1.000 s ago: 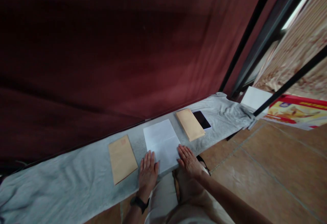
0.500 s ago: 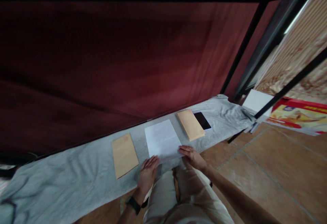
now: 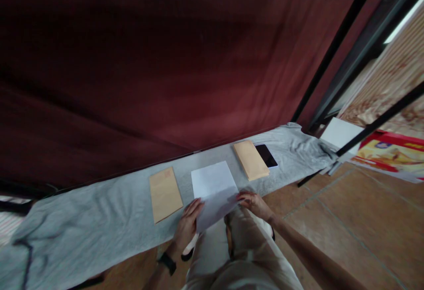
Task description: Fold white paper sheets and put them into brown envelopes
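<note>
A white sheet of paper [image 3: 215, 188] lies partly on the grey cloth, its near part hanging over the front edge above my lap. My left hand [image 3: 188, 221] grips its left edge, fingers on top of the paper. My right hand [image 3: 255, 204] pinches the right edge; its thumb is hard to see. Left of the sheet rests a single brown envelope [image 3: 165, 195]. On the other side is a stack of brown envelopes [image 3: 251, 160], and a dark-screened phone or tablet [image 3: 266, 155] lies partly under it.
A grey cloth [image 3: 106, 219] covers the long narrow bench. Behind it hangs a dark red curtain or panel [image 3: 185, 73]. At the right stand black metal bars [image 3: 324, 65], a white box [image 3: 341, 135] and a red-and-yellow box [image 3: 391, 153] by the tiled floor [image 3: 347, 210].
The sheet has slid toward my body, and its near part now hangs past the bench edge. Both hands have closed on its sides. The view has shifted slightly.
</note>
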Demonstrator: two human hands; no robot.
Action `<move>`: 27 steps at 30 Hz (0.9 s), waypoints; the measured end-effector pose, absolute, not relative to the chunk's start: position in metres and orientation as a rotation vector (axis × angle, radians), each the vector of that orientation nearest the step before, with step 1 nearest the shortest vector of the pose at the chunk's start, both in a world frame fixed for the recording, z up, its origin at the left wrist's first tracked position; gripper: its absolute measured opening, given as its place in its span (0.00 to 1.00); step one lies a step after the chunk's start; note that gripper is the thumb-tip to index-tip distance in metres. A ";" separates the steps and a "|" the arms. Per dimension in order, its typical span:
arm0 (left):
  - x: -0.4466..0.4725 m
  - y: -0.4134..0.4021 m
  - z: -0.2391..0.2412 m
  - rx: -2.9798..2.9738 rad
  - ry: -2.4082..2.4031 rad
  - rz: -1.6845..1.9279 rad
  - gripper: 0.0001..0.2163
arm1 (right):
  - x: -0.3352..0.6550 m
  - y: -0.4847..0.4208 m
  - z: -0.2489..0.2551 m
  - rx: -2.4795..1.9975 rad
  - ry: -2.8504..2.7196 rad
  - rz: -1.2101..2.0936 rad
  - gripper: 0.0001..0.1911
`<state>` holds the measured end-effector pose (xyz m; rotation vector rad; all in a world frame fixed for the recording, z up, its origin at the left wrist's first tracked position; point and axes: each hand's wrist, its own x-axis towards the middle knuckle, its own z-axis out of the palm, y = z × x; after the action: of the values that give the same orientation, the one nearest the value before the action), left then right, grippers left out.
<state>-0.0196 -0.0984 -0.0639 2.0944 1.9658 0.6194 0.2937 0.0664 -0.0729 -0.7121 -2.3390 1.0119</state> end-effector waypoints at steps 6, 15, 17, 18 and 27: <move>-0.029 -0.085 -0.059 1.985 1.915 0.649 0.26 | 0.280 0.080 -0.073 -0.684 -2.408 0.965 0.18; -0.025 -0.078 -0.058 1.541 2.048 0.937 0.13 | 0.266 0.091 -0.081 -0.886 -2.131 1.160 0.15; -0.024 -0.068 -0.058 1.406 2.118 0.983 0.13 | 0.260 0.095 -0.084 -0.962 -2.083 1.141 0.14; -0.025 -0.065 -0.058 1.378 2.137 0.996 0.14 | 0.257 0.097 -0.085 -0.983 -2.073 1.132 0.14; -0.023 -0.052 -0.064 1.271 2.174 1.095 0.18 | 0.244 0.106 -0.097 -1.041 -2.062 1.070 0.15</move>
<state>-0.0231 -0.0518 -0.0642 1.2713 2.1736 1.0949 0.2437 0.1060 -0.0969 -1.0409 -2.0619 1.0703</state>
